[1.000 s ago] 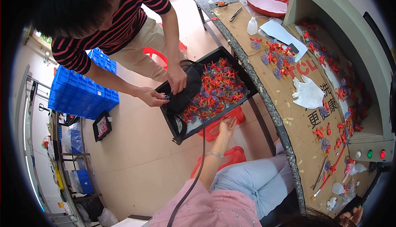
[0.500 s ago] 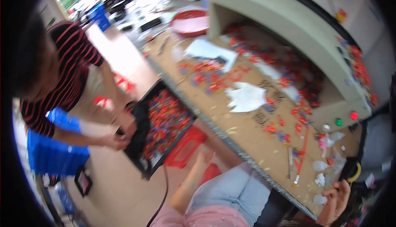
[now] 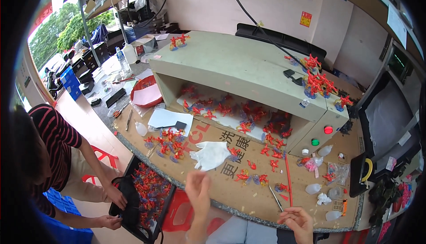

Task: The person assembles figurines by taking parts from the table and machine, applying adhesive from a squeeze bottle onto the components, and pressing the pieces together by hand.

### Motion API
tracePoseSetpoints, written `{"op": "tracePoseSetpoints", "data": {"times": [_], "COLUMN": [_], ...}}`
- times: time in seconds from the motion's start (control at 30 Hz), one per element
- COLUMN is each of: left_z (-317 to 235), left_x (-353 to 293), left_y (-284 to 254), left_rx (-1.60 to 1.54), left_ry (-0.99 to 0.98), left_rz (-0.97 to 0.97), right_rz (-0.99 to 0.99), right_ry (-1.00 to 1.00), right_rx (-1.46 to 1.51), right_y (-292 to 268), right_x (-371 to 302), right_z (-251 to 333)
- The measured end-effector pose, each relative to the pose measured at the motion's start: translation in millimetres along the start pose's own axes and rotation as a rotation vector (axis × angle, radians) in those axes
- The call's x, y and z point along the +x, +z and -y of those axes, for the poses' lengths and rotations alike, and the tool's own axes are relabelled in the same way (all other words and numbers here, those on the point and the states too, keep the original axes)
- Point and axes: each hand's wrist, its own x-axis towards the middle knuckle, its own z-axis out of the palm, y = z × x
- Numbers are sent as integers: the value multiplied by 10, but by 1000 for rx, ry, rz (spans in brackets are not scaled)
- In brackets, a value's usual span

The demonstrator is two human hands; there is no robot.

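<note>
head view | left hand (image 3: 198, 195) above near table edge, fingers close together, cannot tell if gripping | right hand (image 3: 299, 222) at near edge, fingers loosely parted, slim metal tool (image 3: 274, 197) just beyond | white glove (image 3: 209, 156) between left hand and grey cabinet (image 3: 239, 80) | red-handled brush (image 3: 288, 173), then bottles (image 3: 313, 188) to tool's right

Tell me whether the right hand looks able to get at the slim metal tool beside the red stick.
Likely yes: the right hand looks empty and close to the slim metal tool, and nothing visible lies over it.
</note>
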Motion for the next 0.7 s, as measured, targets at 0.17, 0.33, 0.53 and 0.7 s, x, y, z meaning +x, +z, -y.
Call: {"op": "tracePoseSetpoints", "data": {"times": [0.17, 0.33, 0.53, 0.7], "left_z": [320, 773, 1213, 1413], "left_x": [1677, 2769, 2861, 2887], "left_y": [931, 1395, 1799, 1999], "left_rx": [518, 1255, 1239, 1283], "left_ry": [342, 546, 762, 796], "left_rz": [290, 323, 691, 607], "right_rz": [16, 36, -118, -166], "right_ry": [2, 9, 51, 49], "right_rx": [202, 196, 167, 179], "right_y": [159, 56, -151, -181], "right_x": [204, 276, 194, 203], "right_z": [-96, -54, -105, -113]}}
